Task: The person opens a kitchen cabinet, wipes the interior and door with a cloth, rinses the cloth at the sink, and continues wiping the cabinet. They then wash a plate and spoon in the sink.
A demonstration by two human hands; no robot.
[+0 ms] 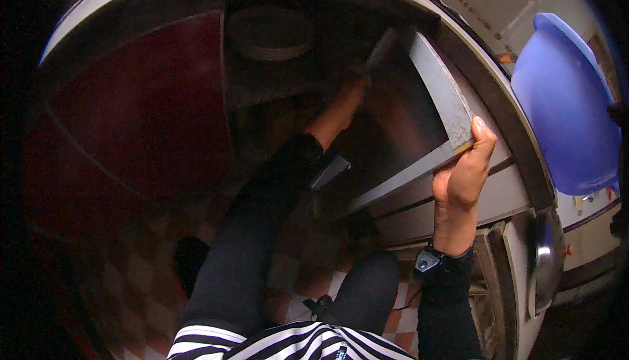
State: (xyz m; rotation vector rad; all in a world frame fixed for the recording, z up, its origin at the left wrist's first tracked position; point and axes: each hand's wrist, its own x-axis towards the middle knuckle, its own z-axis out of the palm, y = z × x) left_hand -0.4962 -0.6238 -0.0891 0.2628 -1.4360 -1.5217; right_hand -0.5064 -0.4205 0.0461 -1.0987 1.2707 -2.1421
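My right hand [464, 178] grips the near corner of a dark, glossy panel [398, 124] with pale edges, probably a cabinet door. Its thumb lies over the top edge and the fingers are around the outer side. The panel's face carries a dim reflection. My left hand [355, 90] reaches into the dark cabinet space beside that face. It appears closed on a blurred grey flat object [382, 49], whose exact kind I cannot tell. Shadow hides most of its fingers.
A dark red panel [147, 104] stands at the left. Inside the shadowed cabinet is a round stack, perhaps plates [272, 50]. A blue plastic basin [565, 109] is at the right, beyond the pale counter edge [521, 99]. Checkered tile floor [300, 306] lies below me.
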